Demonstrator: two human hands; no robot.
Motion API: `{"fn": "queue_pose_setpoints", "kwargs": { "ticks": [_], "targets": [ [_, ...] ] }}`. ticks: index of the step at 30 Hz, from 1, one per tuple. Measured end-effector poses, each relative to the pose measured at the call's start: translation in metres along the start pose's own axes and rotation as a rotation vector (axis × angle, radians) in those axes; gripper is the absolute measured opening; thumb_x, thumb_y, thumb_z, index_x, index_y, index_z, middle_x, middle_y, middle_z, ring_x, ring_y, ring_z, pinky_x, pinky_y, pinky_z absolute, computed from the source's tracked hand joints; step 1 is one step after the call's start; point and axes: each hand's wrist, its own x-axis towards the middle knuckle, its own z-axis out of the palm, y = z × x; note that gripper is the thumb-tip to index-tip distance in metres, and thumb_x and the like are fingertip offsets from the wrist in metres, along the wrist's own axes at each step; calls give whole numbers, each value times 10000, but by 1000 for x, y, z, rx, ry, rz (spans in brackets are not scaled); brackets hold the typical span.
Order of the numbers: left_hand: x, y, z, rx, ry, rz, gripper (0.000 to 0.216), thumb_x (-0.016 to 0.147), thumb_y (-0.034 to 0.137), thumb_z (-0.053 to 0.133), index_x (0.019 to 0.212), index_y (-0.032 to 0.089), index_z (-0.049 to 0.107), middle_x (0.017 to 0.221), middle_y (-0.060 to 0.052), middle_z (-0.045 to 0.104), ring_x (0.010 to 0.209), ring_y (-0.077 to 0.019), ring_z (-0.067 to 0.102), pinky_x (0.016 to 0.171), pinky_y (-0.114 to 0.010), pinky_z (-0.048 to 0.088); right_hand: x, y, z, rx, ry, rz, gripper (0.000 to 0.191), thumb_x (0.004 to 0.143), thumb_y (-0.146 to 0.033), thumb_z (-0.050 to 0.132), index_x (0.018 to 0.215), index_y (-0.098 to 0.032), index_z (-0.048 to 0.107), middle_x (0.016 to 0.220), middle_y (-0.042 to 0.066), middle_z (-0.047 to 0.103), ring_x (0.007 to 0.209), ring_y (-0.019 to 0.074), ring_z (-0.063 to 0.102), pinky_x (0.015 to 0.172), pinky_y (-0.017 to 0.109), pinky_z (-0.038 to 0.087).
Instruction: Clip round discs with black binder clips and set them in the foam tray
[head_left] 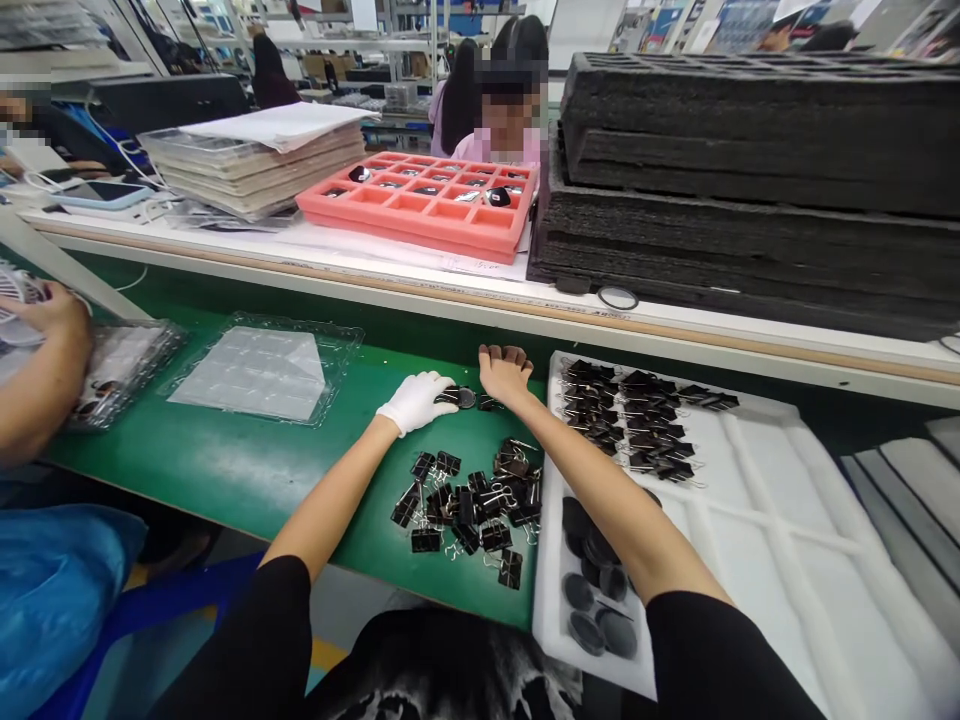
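Observation:
My left hand (415, 402), in a white glove, is closed on a small round black disc (467, 398) low over the green table. A dark piece like a clip shows between its fingers and the disc. Just right of the disc, my right hand (506, 374) has its dark-covered fingers stretched forward and apart. A black binder clip (490, 402) lies by its wrist side; whether the hand touches it cannot be made out. Nearer to me, a loose pile of black binder clips (466, 508) with silver handles covers part of the table.
A white foam tray (739, 470) at right holds rows of clips (660, 425) and several black discs (589, 580). A clear plastic tray (255, 375) lies left. Behind, a shelf carries a pink foam tray (420, 225) and black foam stacks (750, 200). A co-worker's arm (52, 365) is at left.

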Motion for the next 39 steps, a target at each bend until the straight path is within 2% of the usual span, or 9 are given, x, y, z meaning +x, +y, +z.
{"fn": "queue_pose_setpoints", "kwargs": {
  "ticks": [4, 10, 18, 30, 33, 36, 39],
  "targets": [
    [-1, -3, 9, -54, 44, -1, 489, 972, 551, 612, 1373, 270, 615, 1248, -102, 661, 1084, -295, 650, 919, -382, 468, 0, 11, 18, -19, -15, -62, 590, 1074, -529, 144, 1409, -251, 541, 1508, 168, 409, 1481, 344, 256, 1182, 633, 202],
    [0, -5, 18, -82, 61, 20, 485, 977, 556, 607, 1358, 256, 616, 1246, -101, 671, 1128, -301, 628, 939, -395, 439, 7, 30, 32, -37, 46, -20, 528, 1068, -484, 181, 1412, -242, 500, 1535, 156, 372, 1511, 325, 204, 1197, 625, 196],
    [11, 4, 19, -85, 24, 56, 492, 986, 572, 588, 1364, 258, 607, 1258, -97, 672, 1156, -298, 616, 945, -395, 415, 5, 34, 34, 27, 87, 11, 481, 1055, -445, 166, 1373, -247, 468, 1488, 142, 410, 1477, 309, 258, 1193, 597, 232],
    [10, 4, 20, -14, 72, 86, 571, 992, 578, 575, 1450, 236, 560, 1257, -106, 678, 1129, -295, 639, 904, -387, 436, 3, 31, 37, 45, 106, -27, 476, 1062, -485, 222, 1388, -228, 454, 1467, 161, 409, 1458, 327, 268, 1172, 608, 239],
    [8, 2, 20, -33, 89, 92, 658, 984, 562, 595, 1529, 213, 475, 1254, -121, 681, 1128, -302, 643, 899, -389, 448, 1, 26, 31, 25, 127, -51, 485, 1062, -477, 235, 1414, -213, 441, 1481, 174, 402, 1457, 335, 271, 1170, 612, 237],
    [6, 0, 21, -71, 108, 113, 561, 991, 511, 604, 1471, 227, 540, 1254, -105, 690, 1139, -295, 646, 918, -389, 454, 5, 21, 13, -34, 99, -102, 504, 1069, -481, 238, 1439, -209, 446, 1501, 185, 398, 1456, 360, 289, 1163, 626, 244],
    [4, -3, 23, -102, 132, 96, 482, 1004, 477, 589, 1411, 220, 601, 1215, -101, 714, 1120, -294, 661, 917, -389, 464, 9, 21, -15, -72, -121, -173, 503, 1084, -496, 232, 1354, -213, 549, 1393, 194, 524, 1355, 391, 445, 1100, 645, 333]
  ]
}}
